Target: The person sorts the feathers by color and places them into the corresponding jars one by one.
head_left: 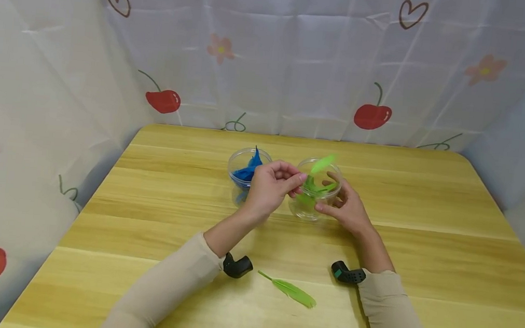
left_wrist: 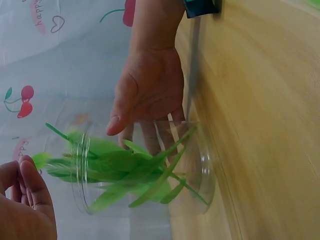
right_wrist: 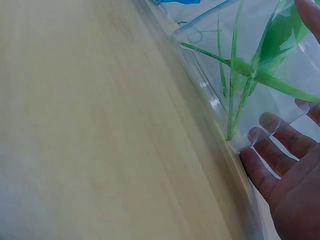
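My left hand (head_left: pixel 267 190) pinches a light green feather (head_left: pixel 323 163) by its lower end, over the rim of a clear plastic jar (head_left: pixel 308 216). Several green feathers (left_wrist: pixel 125 170) stick up inside that jar, their stems crossing near its base. Around the jar's right side my right hand (head_left: pixel 351 207) holds it, thumb toward me and fingers behind. In the right wrist view its fingertips (right_wrist: pixel 260 162) meet the clear wall. Another green feather (head_left: pixel 295 293) lies flat on the table, nearer to me.
A second clear jar (head_left: pixel 236 193) with blue feathers (head_left: pixel 250 168) stands to the left, partly behind my left hand. Both jars are on a wooden table (head_left: pixel 145 216). A printed cloth (head_left: pixel 289 72) hangs behind it. Black wrist devices (head_left: pixel 238 267) show at both cuffs.
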{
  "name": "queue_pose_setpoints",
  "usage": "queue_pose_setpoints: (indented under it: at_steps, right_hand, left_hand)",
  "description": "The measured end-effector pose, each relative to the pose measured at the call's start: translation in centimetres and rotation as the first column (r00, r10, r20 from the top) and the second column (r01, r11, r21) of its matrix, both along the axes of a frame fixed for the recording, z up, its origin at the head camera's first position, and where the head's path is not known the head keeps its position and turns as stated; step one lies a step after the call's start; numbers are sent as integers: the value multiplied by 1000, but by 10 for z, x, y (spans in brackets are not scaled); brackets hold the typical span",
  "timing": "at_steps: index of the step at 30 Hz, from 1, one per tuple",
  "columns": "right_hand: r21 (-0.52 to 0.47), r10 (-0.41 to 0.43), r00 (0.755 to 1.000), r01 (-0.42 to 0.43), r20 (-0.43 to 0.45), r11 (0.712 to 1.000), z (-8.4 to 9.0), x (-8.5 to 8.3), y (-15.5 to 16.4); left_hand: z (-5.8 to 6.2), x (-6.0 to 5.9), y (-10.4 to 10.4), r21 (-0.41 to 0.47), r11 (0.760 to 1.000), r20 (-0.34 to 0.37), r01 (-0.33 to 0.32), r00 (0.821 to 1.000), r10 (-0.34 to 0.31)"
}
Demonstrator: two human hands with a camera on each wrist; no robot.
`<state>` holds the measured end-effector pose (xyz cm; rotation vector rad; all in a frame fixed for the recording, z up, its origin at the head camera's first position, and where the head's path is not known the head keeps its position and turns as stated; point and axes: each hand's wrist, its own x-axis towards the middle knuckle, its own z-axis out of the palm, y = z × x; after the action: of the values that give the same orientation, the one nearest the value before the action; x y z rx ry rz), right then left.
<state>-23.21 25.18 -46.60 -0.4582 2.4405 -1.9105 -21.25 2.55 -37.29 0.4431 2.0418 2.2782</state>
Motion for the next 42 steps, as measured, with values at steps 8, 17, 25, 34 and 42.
queue_pose_setpoints:
  at_steps: [8,17,25,34,42]
  right_hand:
    - [-7,3,1000,-3,2,1000,1,0,-1]
    - [-8,7,1000,-7,14,1000,4,-1,-5]
    - [-9,10,1000,-9,7,1000,3,-1,-5]
    - [8,2,1000,-2,7,1000,2,-1,-3]
    - [7,-3,1000,3,8,1000,4,2,-3]
  left_hand:
    - [-6,-11,4,0,999,10,-46,999,46]
    - [-9,-12,3,15,999,6,-34,999,33]
    - [-5,-5,0,-24,1000,-14,-16,1000,15]
    - [-10,6,-10,-40,998,-90,51,994,-54]
    - [-22,16,-24,-90,992,-79,88,992,-95]
